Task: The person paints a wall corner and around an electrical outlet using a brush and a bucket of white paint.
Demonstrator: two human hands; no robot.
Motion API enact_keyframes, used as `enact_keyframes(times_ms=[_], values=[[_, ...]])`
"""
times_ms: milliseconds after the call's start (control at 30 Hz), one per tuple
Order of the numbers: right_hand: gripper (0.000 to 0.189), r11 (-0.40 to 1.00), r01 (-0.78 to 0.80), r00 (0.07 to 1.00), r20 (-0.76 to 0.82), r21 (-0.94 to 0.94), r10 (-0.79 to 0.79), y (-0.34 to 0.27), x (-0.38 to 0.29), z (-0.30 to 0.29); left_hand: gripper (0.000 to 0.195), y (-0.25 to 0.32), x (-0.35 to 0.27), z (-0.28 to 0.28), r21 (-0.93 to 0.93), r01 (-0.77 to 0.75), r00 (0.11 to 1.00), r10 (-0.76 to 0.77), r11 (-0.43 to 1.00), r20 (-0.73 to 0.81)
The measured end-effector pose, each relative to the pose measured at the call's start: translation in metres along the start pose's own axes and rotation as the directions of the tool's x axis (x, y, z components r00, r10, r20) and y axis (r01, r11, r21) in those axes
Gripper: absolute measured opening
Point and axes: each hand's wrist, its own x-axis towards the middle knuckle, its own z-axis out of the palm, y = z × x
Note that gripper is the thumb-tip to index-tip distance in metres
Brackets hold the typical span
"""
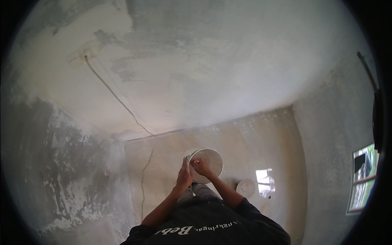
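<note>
A white plastic bucket [216, 161] is in front of my legs, its round mouth facing up towards me. My left hand [185, 175] holds it from the left, with the fingers up along the outside near the rim. Over the mouth, my right hand [201, 167] is curled into a fist just inside the left part of the rim. Whether that fist grips a tool is hidden by the fingers. The bucket's inner wall looks pale, and its bottom is not clear to see.
A patchily plastered wall [183, 79] rises ahead, with a cable [113, 93] hanging from it onto the tiled floor [171, 144]. A round pale container or lid [246, 188] lies right of my legs. Side walls stand left and right; a window [363, 180] is far right.
</note>
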Motion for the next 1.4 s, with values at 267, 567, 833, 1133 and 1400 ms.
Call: enact_keyframes(times_ms=[267, 567, 833, 1133, 1400], values=[[0.017, 0.849, -0.281, 0.957, -0.2, -0.447, 0.211, 0.003, -0.068, -0.027, 0.058, 0.022, -0.003, 0.013, -0.103, -0.07, 0.984, 0.085, 0.992, 0.157], [0.016, 0.98, -0.107, 0.933, -0.325, 0.167, 0.157, 0.009, -0.104, -0.037, 0.057, 0.035, -0.017, 0.035, -0.121, -0.081, 0.968, 0.107, 0.989, 0.228], [0.015, 0.925, -0.315, 0.931, -0.256, -0.213, 0.259, 0.036, -0.139, -0.082, 0.055, 0.066, -0.021, 0.076, -0.07, -0.222, 0.945, 0.232, 0.973, 0.23], [0.016, 0.983, 0.173, 0.934, -0.306, -0.066, -0.185, 0.047, -0.117, -0.15, 0.055, 0.113, -0.044, 0.115, -0.103, -0.018, 0.991, 0.032, 0.994, 0.132], [0.014, 0.9, 0.069, 0.966, 0.256, -0.431, 0.048, 0.057, -0.113, -0.166, 0.058, 0.117, -0.054, 0.139, -0.056, 0.024, 0.983, -0.034, 0.998, -0.183]])
